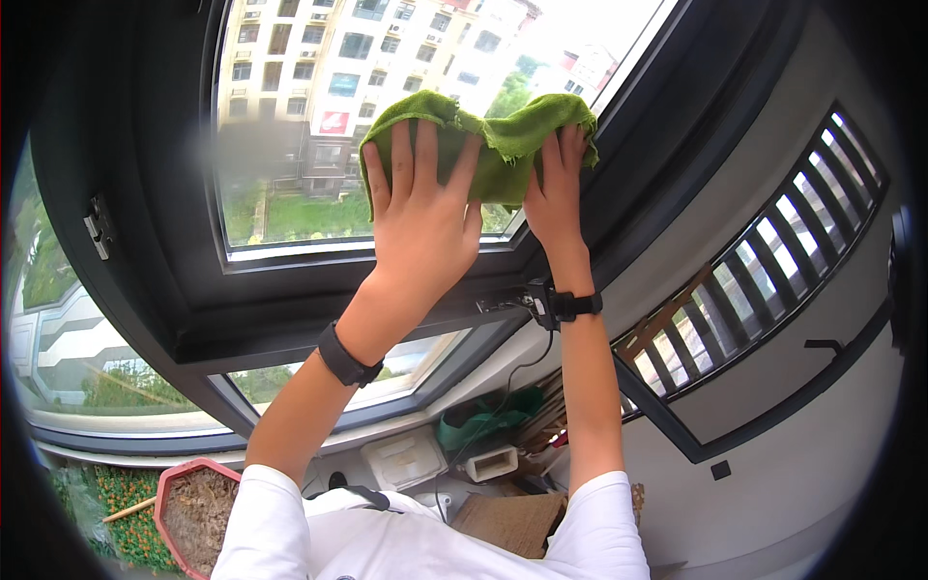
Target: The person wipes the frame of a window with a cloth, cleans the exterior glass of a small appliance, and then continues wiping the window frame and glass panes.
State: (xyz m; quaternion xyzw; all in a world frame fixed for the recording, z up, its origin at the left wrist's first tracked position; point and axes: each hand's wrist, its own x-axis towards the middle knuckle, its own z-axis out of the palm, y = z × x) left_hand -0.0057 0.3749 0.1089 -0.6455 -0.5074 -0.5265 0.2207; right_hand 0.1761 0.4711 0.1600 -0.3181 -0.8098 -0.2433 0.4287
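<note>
A green cloth (500, 170) lies bunched against a window pane (304, 145) set in a dark frame. My left hand (424, 203) presses on the cloth's left half with its fingers spread. On the cloth's right end, beside the right edge of the pane, rests my right hand (558, 181), its fingers partly covered by a fold. Each wrist wears a black band; a small black device with a cable sits at the right wrist. Whether either hand pinches the cloth cannot be told.
A metal window latch (98, 228) is on the dark frame at left. Below stand a pink-rimmed planter of soil (163, 500), a lidded white box (404, 458), a green bag (489, 420) and a piece of cardboard (504, 518). A barred window (761, 250) is at right.
</note>
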